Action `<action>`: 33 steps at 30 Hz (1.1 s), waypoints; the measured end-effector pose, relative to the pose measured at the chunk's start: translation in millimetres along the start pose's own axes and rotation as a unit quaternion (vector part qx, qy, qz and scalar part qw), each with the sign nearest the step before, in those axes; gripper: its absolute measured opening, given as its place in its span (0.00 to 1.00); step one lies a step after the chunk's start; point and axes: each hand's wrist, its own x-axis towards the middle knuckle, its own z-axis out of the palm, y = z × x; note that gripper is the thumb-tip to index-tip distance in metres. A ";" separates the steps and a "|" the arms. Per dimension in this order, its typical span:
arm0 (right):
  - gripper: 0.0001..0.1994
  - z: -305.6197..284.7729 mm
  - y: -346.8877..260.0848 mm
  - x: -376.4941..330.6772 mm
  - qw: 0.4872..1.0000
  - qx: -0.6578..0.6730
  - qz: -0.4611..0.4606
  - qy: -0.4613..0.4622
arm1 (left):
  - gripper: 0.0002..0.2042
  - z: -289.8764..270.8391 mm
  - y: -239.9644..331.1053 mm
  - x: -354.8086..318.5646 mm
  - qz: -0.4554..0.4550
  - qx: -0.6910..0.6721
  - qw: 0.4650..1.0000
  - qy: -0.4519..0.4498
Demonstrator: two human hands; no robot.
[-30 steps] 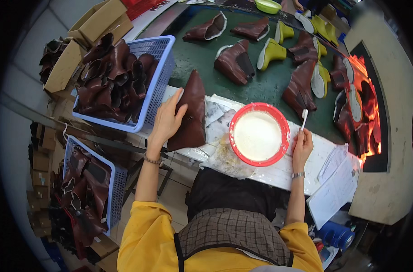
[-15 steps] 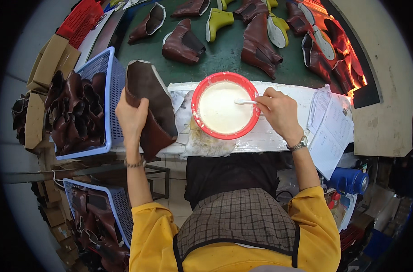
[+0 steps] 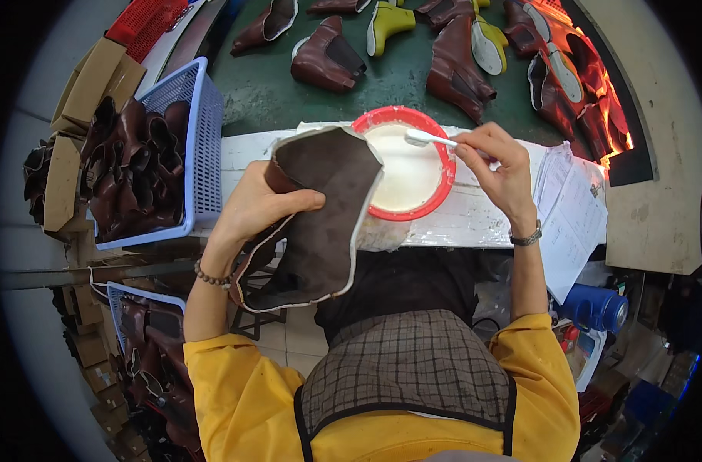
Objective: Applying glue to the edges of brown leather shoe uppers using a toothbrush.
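Observation:
My left hand (image 3: pixel 262 204) is closed on a dark brown leather boot upper (image 3: pixel 328 223), thumb on its lining and fingers behind. The upper stands in front of the left part of a red basin (image 3: pixel 448 173). Creamy white liquid (image 3: pixel 401 173) fills that basin, though some of it is hidden. In my right hand (image 3: pixel 499 165) a small white toothbrush (image 3: pixel 434 139) is pinched. Its head lies over the liquid, pointing left toward the upper, and looks coated in white.
Blue baskets of boot uppers stand left, one upper (image 3: pixel 207 138) and one lower (image 3: pixel 120 308). Brown boots (image 3: pixel 329 58) and yellow lasts (image 3: pixel 389 27) lie on the green surface (image 3: pixel 266 92). Papers (image 3: pixel 570 223) and a blue jug (image 3: pixel 595 308) are at right; an orange glow lights the far right boots.
My left hand has brought the upper rightward and turned its lining into view, overlapping the basin. The toothbrush has risen slightly with my right hand. The whole view has shifted a little.

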 end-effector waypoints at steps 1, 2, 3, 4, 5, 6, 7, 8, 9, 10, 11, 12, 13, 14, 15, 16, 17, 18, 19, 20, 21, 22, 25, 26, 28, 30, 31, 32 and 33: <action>0.08 6.0 -9.5 5.4 0.995 0.096 -0.011 0.004 | 0.18 5.2 1.7 -0.6 -0.026 -0.011 0.999 -0.026; 0.08 7.5 -16.1 11.7 0.995 0.096 -0.007 0.004 | 0.19 8.5 2.0 0.0 -0.053 -0.020 0.997 -0.054; 0.08 7.8 -21.6 18.7 0.995 0.057 -0.085 -0.012 | 0.20 9.3 -6.0 3.2 -0.050 0.000 0.996 -0.080; 0.08 8.7 -24.3 24.0 0.986 0.017 -0.162 -0.025 | 0.20 11.6 -6.6 3.5 -0.052 0.001 0.995 -0.083; 0.08 11.8 -23.8 26.8 0.984 0.016 -0.174 -0.026 | 0.20 14.5 -6.7 3.1 -0.043 -0.007 0.996 -0.083; 0.08 12.4 -21.9 25.0 0.985 0.016 -0.173 -0.025 | 0.19 16.1 -6.6 1.8 -0.035 -0.015 0.996 -0.082; 0.08 12.7 -18.0 23.8 0.987 0.009 -0.158 -0.018 | 0.19 15.9 -4.1 1.8 -0.034 -0.014 0.996 -0.084; 0.07 13.2 -14.9 22.9 0.990 0.003 -0.143 -0.011 | 0.18 14.9 0.7 0.5 -0.020 -0.032 0.998 -0.055; 0.07 13.9 -13.7 20.6 0.990 0.003 -0.144 -0.011 | 0.17 14.1 4.1 -0.7 -0.005 -0.050 0.998 -0.026; 0.07 15.4 -14.4 15.0 0.991 0.005 -0.135 0.008 | 0.17 15.4 4.7 -3.4 -0.006 -0.051 0.998 -0.024; 0.07 16.6 -16.2 9.9 0.992 0.007 -0.125 0.026 | 0.17 17.9 5.1 -5.7 0.037 -0.079 0.996 0.016; 0.07 17.7 -18.8 5.7 0.992 0.009 -0.127 0.025 | 0.16 19.1 4.9 -7.3 0.079 -0.107 0.989 0.056; 0.07 17.9 -21.6 1.2 0.992 0.006 -0.121 0.029 | 0.16 17.4 3.7 -6.2 0.086 -0.112 0.988 0.062; 0.07 18.1 -24.0 -2.9 0.993 0.002 -0.115 0.033 | 0.16 17.4 2.8 -5.4 0.088 -0.112 0.988 0.061; 0.07 19.8 -24.1 -7.3 0.993 0.013 -0.109 0.033 | 0.16 17.9 1.8 -4.6 0.095 -0.110 0.987 0.066; 0.07 18.4 -24.6 -8.2 0.993 0.014 -0.110 0.034 | 0.17 17.6 2.2 -5.3 0.102 -0.107 0.986 0.073; 0.06 15.6 -24.2 -9.2 0.995 0.041 -0.086 0.015 | 0.17 16.9 2.6 -5.5 0.103 -0.106 0.986 0.074; 0.06 13.5 -24.1 -9.5 0.996 0.068 -0.062 -0.002 | 0.18 15.8 2.8 -5.5 0.082 -0.112 0.990 0.037; 0.06 12.1 -23.9 -7.8 0.996 0.067 -0.060 -0.001 | 0.20 15.4 2.0 -6.2 0.058 -0.119 0.991 -0.001; 0.06 10.5 -22.2 -2.1 0.996 0.049 -0.076 -0.007 | 0.20 15.3 0.3 -7.0 0.057 -0.118 0.991 -0.003; 0.05 8.9 -20.2 3.2 0.995 0.030 -0.091 -0.013 | 0.21 15.3 -1.8 -8.0 0.030 -0.115 0.992 -0.045; 0.05 8.1 -18.9 7.6 0.996 0.027 -0.088 -0.010 | 0.22 16.7 -3.0 -6.9 0.004 -0.111 0.990 -0.089; 0.06 14.6 -20.7 24.4 0.981 0.055 -0.180 -0.043 | 0.30 17.7 -9.3 -2.0 -0.021 -0.082 0.988 -0.125; 0.06 17.9 -22.0 28.7 0.981 0.055 -0.179 -0.041 | 0.36 15.7 -12.4 -1.0 -0.047 -0.061 0.986 -0.148; 0.06 23.5 -22.9 33.0 0.980 0.114 -0.157 -0.054 | 0.34 14.8 -12.3 -2.2 -0.034 -0.052 0.987 -0.147; 0.07 21.8 -14.6 27.6 0.980 0.170 -0.093 -0.033 | 0.28 11.4 -6.9 -2.1 -0.003 -0.019 0.997 -0.069; 0.07 14.2 -7.9 23.7 0.995 0.079 -0.045 -0.049 | 0.17 4.3 -11.1 -5.8 0.044 0.046 0.998 0.010; 0.07 5.7 -1.3 19.2 0.998 -0.022 0.008 -0.060 | 0.15 1.0 -13.2 -3.4 0.077 0.013 0.995 0.068; 0.05 2.2 0.1 11.0 0.991 -0.096 0.034 -0.085 | 0.15 -6.4 -18.3 1.0 0.081 0.043 0.990 0.106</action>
